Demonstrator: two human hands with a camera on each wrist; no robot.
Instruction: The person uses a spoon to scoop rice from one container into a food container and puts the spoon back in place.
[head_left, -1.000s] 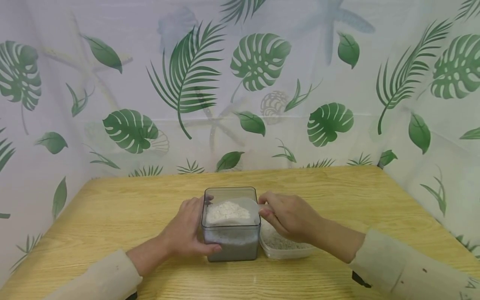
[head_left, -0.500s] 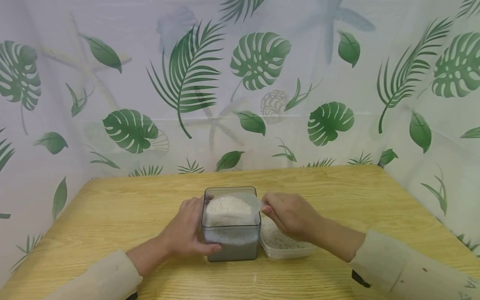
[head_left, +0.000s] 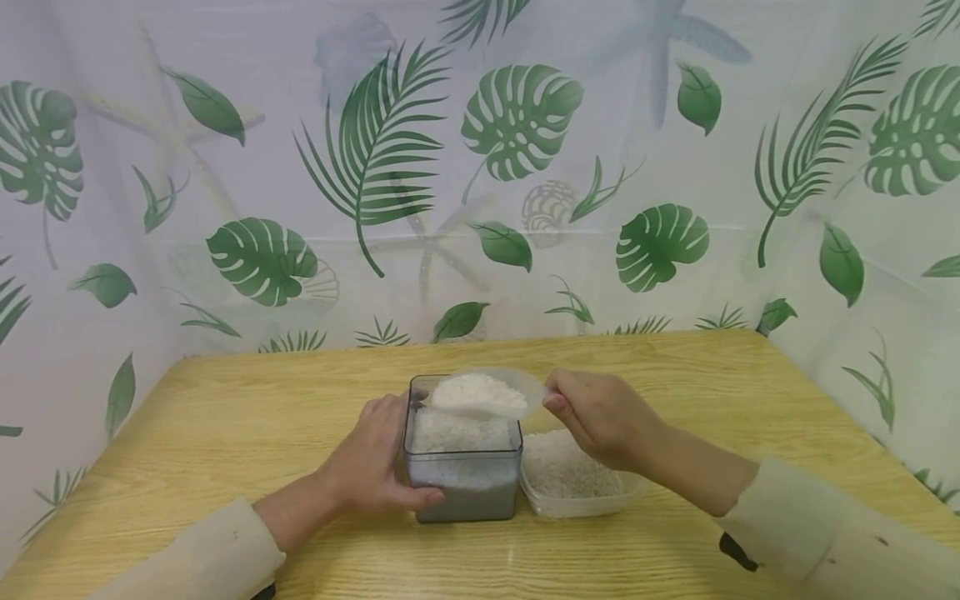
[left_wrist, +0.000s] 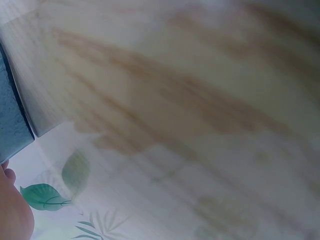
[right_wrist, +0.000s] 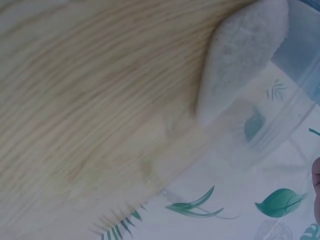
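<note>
Backdrop is basically a white curtain (head_left: 480,167) printed with green palm and monstera leaves, plus some faint starfish and shell shapes. It wraps around three sides, hanging behind the far edge and along the left and right edges of the tabletop (head_left: 225,417). That tabletop is light yellowish wood with a clear grain running left to right. Lighting is soft and even, with a small glare spot near the front edge.

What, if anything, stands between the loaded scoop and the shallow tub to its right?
Nothing visible does. The scoop, heaped with white grains and held by the right hand, hangs above the tall container that the left hand holds. The shallow tub sits open directly beside it.
</note>
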